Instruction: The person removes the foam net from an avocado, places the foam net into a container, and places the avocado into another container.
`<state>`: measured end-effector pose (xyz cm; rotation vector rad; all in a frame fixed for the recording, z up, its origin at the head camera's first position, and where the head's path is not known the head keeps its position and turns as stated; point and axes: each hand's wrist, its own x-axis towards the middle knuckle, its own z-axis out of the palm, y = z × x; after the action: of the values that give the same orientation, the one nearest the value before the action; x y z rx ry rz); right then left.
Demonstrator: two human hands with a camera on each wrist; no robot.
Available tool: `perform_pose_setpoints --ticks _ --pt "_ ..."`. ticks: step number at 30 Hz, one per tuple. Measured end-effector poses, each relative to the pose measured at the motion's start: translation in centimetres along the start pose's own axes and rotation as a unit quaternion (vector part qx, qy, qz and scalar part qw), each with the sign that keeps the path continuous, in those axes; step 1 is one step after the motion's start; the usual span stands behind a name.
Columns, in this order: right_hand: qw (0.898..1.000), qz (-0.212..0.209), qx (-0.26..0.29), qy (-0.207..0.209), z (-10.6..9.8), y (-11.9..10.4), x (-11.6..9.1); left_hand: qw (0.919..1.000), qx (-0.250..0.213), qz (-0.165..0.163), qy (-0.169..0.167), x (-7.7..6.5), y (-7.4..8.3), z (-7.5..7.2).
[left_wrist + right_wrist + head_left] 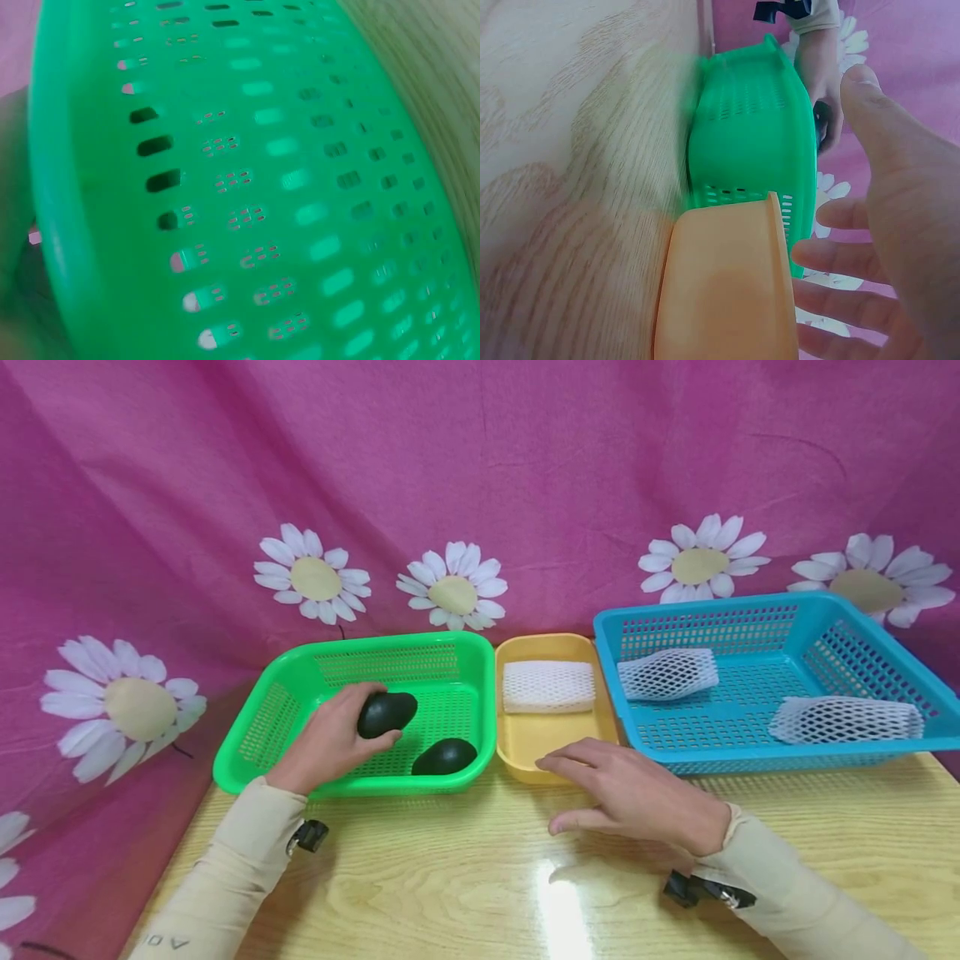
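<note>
In the head view my left hand (pixel 337 731) grips a dark, smooth avocado (pixel 386 714) over the green basket (pixel 480 710), thumb on the near side and fingers round the far side. A second avocado (pixel 445 757) lies at the basket's near right corner. My right hand (pixel 622 789) is over the near edge of the yellow tray (pixel 525 752), fingers relaxed and holding nothing. In that tray lies a white foam net sleeve (pixel 549 687). The left wrist view is mostly filled by the green basket's perforated wall (pixel 300 195).
To the right stands a blue basket (pixel 720 720) holding one net-covered bundle (pixel 667 674) at its left and another white net bundle (pixel 847 720) at its right. All containers stand on a wooden table (pixel 420 868). A pink flowered cloth (pixel 562 468) hangs behind them.
</note>
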<state>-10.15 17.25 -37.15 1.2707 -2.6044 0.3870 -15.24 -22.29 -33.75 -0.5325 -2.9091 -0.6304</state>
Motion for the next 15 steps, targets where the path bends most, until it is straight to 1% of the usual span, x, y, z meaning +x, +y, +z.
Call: perform_pose_setpoints --ticks 3,9,12,15 --pt "1.0 0.003 0.001 -0.003 -0.02 0.01 0.0 0.9999 0.004 0.001 -0.013 0.23 -0.04 0.17" --pt "1.0 0.013 -0.001 -0.007 -0.03 -0.02 -0.06 0.9986 0.006 -0.006 -0.052 0.61 0.05 0.52" --pt "1.0 0.006 -0.002 -0.002 0.02 0.02 -0.08 0.9978 0.006 -0.007 -0.066 0.78 0.1 0.68" --pt "1.0 -0.002 -0.004 0.003 0.12 0.08 -0.1 0.9974 0.005 -0.01 -0.072 0.89 0.08 0.86"
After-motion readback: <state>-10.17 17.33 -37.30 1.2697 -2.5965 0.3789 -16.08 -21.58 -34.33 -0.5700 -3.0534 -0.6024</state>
